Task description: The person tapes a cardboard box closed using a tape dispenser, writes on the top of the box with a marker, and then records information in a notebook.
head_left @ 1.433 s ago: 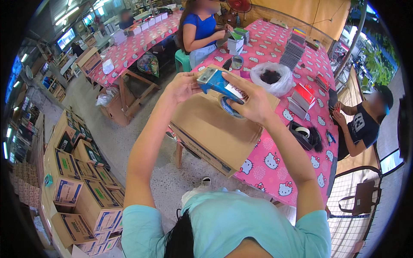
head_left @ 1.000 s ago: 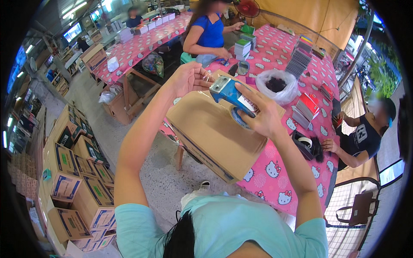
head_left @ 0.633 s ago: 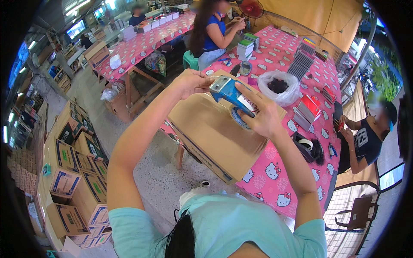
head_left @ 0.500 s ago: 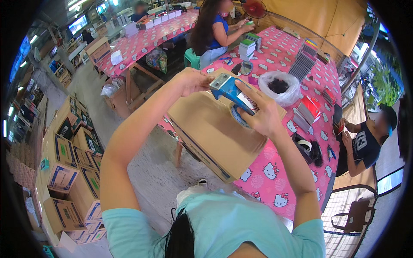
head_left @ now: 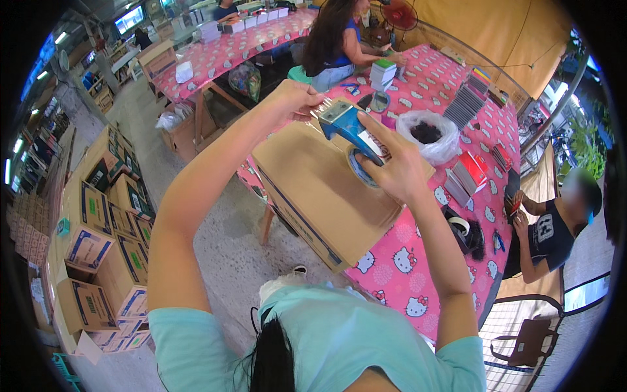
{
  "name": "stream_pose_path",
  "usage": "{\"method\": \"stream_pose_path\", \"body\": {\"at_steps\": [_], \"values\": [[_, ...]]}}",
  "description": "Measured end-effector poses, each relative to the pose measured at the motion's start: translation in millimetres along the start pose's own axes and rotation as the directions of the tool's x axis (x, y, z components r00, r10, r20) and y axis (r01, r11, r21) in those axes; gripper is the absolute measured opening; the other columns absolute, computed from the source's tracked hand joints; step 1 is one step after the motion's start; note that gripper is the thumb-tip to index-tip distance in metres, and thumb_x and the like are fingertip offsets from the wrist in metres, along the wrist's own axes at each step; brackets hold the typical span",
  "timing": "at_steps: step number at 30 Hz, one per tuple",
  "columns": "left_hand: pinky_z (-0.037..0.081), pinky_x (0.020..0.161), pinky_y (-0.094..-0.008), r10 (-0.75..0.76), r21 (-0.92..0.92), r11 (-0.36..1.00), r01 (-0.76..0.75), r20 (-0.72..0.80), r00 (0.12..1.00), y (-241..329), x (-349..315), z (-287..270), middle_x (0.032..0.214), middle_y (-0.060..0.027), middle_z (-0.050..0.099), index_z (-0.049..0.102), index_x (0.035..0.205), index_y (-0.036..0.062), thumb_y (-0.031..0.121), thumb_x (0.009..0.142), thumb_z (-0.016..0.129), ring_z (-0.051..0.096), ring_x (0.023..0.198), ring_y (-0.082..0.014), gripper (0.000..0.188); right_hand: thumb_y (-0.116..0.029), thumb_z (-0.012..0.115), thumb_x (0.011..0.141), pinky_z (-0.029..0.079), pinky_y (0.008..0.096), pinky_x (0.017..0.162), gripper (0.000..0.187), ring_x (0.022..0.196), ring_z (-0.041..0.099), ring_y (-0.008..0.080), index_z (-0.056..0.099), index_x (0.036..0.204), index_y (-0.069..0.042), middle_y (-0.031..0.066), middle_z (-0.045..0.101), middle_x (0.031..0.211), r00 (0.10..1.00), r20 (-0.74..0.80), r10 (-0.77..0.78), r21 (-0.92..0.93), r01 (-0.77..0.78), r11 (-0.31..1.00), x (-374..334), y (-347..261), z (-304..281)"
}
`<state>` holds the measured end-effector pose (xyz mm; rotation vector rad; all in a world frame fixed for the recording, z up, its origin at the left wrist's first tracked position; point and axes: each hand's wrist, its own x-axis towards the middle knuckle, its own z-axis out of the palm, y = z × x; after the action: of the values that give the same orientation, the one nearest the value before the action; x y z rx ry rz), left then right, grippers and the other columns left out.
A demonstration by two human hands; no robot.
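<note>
My right hand grips a blue tape dispenser with a metal front and a tape roll at its lower end. It is held over a closed brown cardboard box at the table's near left edge. At the dispenser's front, my left hand pinches the free end of clear tape. A short stretch of this tape runs between my fingers and the metal front. Part of the box top is hidden behind the dispenser and my right hand.
The table has a pink patterned cloth. On it are a plastic bag with dark contents, stacked books and a black dispenser with a tape roll. Cartons are piled at left. Two people sit at the table.
My left hand has moved slightly up and away from the dispenser, and clear tape now shows between them. The seated person at the far side has lowered their hands to the table.
</note>
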<state>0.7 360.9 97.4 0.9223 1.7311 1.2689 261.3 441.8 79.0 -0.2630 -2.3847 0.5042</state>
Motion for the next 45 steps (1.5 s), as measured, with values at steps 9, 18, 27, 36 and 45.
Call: {"method": "stream_pose_path", "body": {"at_steps": [9, 18, 27, 36, 45], "values": [[0.05, 0.065, -0.0334, -0.024, 0.186, 0.979, 0.081, -0.289, 0.957, -45, 81, -64, 0.072, -0.006, 0.068, 0.07, 0.08, 0.0051, 0.018, 0.083, 0.066, 0.067, 0.071, -0.0158, 0.014, -0.023, 0.071, 0.074, 0.052, 0.0395, 0.078, 0.052, 0.086, 0.067, 0.0344, 0.062, 0.124, -0.012, 0.019, 0.068, 0.101, 0.996, 0.079, 0.03, -0.04, -0.027, 0.999, 31, -3, 16], [0.028, 0.043, -0.0389, 0.089, 0.363, 0.929, 0.073, -0.41, 0.907, -116, 126, -89, 0.05, -0.0055, 0.047, 0.059, 0.061, 0.0052, 0.012, 0.076, 0.054, 0.043, 0.045, -0.017, 0.017, -0.02, 0.064, 0.07, 0.051, 0.0426, 0.086, 0.043, 0.098, 0.064, 0.0328, 0.068, 0.114, -0.02, 0.0098, 0.064, 0.115, 0.921, 0.372, 0.116, -0.108, -0.081, 0.991, 94, -10, 45], [0.051, 0.072, -0.0467, -0.145, -0.157, 0.957, 0.245, 0.472, 0.869, -122, 98, -39, 0.089, -0.014, 0.065, 0.067, 0.102, 0.0114, 0.037, 0.084, 0.059, 0.063, 0.078, -0.0274, 0.032, -0.02, 0.065, 0.073, 0.052, 0.0382, 0.084, 0.045, 0.093, 0.065, 0.0321, 0.066, 0.118, -0.016, 0.0126, 0.065, 0.11, 0.941, 0.329, 0.083, -0.056, -0.069, 0.996, 95, -2, 44], [0.045, 0.087, -0.0453, -0.107, -0.205, 0.943, 0.261, 0.557, 0.823, -181, 106, -46, 0.107, -0.0153, 0.06, 0.062, 0.114, 0.0112, 0.043, 0.084, 0.06, 0.057, 0.097, -0.0294, 0.044, -0.022, 0.066, 0.076, 0.05, 0.0414, 0.083, 0.052, 0.089, 0.062, 0.0346, 0.061, 0.126, -0.012, 0.018, 0.067, 0.099, 0.835, 0.468, 0.291, -0.202, -0.22, 0.954, 110, -5, 36], [0.039, 0.101, -0.0439, 0.146, -0.355, 0.931, -0.091, 0.131, 0.981, -210, 132, -21, 0.124, -0.0165, 0.055, 0.057, 0.127, 0.0111, 0.049, 0.084, 0.061, 0.05, 0.117, -0.0314, 0.057, -0.024, 0.067, 0.076, 0.049, 0.0425, 0.087, 0.051, 0.103, 0.06, 0.0352, 0.06, 0.125, -0.011, 0.0189, 0.065, 0.107, 0.809, 0.551, 0.206, -0.184, -0.123, 0.975, 131, 5, 44]]}}
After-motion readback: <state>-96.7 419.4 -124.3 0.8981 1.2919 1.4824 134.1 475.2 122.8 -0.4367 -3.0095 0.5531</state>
